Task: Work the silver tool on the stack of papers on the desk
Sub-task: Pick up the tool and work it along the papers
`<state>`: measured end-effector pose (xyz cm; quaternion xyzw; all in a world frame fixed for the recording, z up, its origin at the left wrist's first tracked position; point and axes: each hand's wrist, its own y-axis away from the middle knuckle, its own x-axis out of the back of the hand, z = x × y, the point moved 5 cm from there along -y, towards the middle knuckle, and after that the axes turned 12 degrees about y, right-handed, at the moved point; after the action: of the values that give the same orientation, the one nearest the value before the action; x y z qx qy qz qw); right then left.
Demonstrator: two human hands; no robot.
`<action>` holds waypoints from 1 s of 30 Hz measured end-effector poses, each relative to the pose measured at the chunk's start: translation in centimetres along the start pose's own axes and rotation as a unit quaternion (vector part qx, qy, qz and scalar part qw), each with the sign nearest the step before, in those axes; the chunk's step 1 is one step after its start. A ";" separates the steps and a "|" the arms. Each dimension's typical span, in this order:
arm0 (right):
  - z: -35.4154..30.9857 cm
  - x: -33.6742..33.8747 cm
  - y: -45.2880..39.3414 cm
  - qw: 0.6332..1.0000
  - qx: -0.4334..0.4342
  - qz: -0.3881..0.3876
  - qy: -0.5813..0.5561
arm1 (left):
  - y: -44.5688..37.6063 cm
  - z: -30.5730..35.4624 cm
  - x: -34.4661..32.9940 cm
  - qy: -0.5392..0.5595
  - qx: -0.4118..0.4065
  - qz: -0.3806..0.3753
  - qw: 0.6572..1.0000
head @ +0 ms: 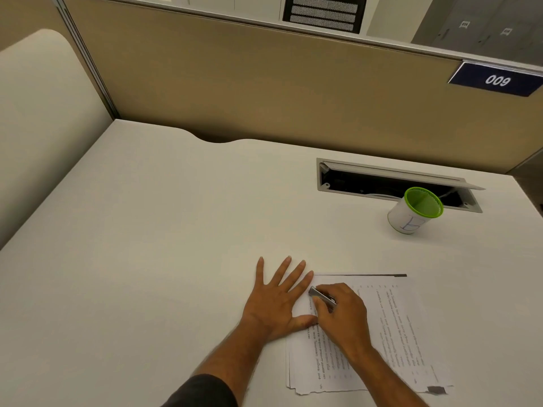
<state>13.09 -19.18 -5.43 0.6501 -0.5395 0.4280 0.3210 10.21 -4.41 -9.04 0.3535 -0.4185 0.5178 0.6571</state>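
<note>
Our right hand [342, 314] clamps the silver tool [321, 295] at the paper stack [390, 324] corner; left hand [274, 301] flat, fingers spread. Can't tell if it's fastened.

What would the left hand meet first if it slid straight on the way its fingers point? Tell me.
Nothing nearby, it seems: the left hand lies flat with fingers pointing up the desk. Bare desktop lies ahead as far as the beige partition; the green-rimmed cup sits well off to the right.
</note>
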 end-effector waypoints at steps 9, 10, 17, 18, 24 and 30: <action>-0.5 -0.4 0.0 0.999 0.022 0.004 0.048 | 0.0 -0.1 0.0 0.008 0.000 0.003 1.000; -0.6 -0.4 0.0 0.998 0.028 0.007 0.053 | 0.0 -0.1 -0.1 0.008 0.000 0.003 1.000; -0.7 -0.5 0.3 0.989 0.090 0.042 0.106 | 0.0 0.0 -0.1 0.007 0.003 0.003 1.000; -0.7 -0.5 0.4 0.986 0.103 0.053 0.116 | 0.0 0.0 -0.1 0.007 0.004 0.001 1.000; -1.1 -0.7 0.9 0.970 0.156 0.080 0.166 | -0.1 -0.1 -0.1 0.007 0.006 -0.003 1.000; -1.2 -0.6 1.2 0.968 0.170 0.080 0.166 | 0.0 0.0 0.0 0.006 0.005 -0.001 1.000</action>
<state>11.67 -18.09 -5.52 0.5699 -0.4476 0.6399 0.2557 10.23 -4.39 -9.10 0.3542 -0.4116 0.5217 0.6580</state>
